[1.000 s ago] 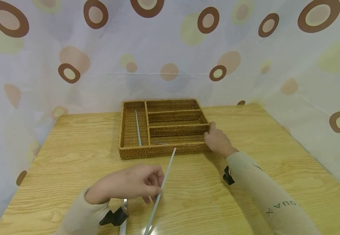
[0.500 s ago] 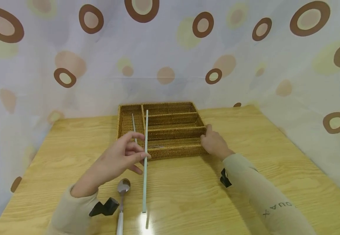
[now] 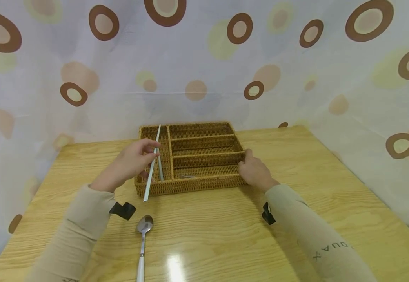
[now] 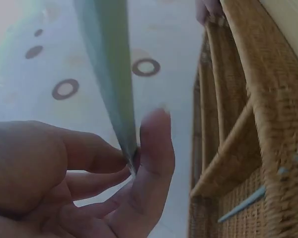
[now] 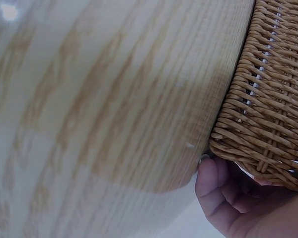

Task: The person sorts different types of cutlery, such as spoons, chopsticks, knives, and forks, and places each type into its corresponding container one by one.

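A pale green chopstick (image 3: 149,176) is pinched between the thumb and fingers of my left hand (image 3: 130,160), tilted above the left compartment of the woven tray (image 3: 193,187). A second chopstick (image 3: 160,168) lies inside that compartment and also shows in the left wrist view. My right hand (image 3: 256,170) grips the tray's right side near the front corner. In the right wrist view its fingers (image 5: 212,186) curl against the wicker corner. A thin metal utensil (image 3: 187,176) lies in the front compartment, too small to identify.
On the wooden table (image 3: 204,243), a spoon (image 3: 142,246) with a white handle lies in front of the tray, bowl end away from me. A patterned curtain (image 3: 197,58) hangs behind the table and along its sides.
My left hand has carried the chopstick away from me and leftward, from in front of the tray to over its left compartment. The spoon has come into full view. My right hand keeps its hold.
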The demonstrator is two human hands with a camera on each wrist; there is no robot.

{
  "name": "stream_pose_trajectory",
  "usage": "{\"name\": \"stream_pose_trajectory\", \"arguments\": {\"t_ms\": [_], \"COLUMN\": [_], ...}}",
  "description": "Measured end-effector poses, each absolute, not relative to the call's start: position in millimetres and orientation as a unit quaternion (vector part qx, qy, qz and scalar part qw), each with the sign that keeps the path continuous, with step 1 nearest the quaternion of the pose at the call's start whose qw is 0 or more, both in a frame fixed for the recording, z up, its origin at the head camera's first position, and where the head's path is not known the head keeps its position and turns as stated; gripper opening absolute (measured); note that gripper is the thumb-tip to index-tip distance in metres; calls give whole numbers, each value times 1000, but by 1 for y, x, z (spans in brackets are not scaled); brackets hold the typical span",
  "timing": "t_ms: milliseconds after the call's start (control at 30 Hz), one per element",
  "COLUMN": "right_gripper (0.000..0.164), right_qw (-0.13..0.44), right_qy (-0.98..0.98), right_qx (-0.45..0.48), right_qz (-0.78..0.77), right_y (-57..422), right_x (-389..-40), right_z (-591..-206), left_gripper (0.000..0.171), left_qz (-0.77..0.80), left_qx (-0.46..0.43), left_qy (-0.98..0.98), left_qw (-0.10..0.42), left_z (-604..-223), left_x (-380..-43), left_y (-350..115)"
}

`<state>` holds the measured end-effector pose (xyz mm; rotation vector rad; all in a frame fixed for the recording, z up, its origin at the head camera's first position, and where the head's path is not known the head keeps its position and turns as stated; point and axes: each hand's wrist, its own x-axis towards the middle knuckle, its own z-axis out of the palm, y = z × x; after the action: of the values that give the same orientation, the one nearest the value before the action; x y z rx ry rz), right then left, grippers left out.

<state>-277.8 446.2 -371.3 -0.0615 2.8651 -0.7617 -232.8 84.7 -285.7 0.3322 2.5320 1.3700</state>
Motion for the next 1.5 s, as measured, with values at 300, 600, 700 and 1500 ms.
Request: {"name": "stream_pose_trajectory", "arguments": {"t_ms": [300,600,700,1500], "right_gripper": [60,61,60,62], "right_qw": [78,93,92,84], "right_qy": [967,965,965,966], "right_qx": [-19,-3,-4,10], "right_qz": [-243,-245,-245,-245], "right_y": [448,445,443,443], "right_x": [-280,-278,-278,-275], "right_z": [-375,-374,-374,-370], "left_gripper": [51,36,35,36], "left_qz": [369,270,272,97], "left_qx": [113,106,79,103], "left_qy": [897,930,936,975], "left_qw": [213,228,211,169], "left_z": [-273,-279,-285,-319], "left_x": [-274,-300,-306,-303], "left_y": [85,91,94,113]}}
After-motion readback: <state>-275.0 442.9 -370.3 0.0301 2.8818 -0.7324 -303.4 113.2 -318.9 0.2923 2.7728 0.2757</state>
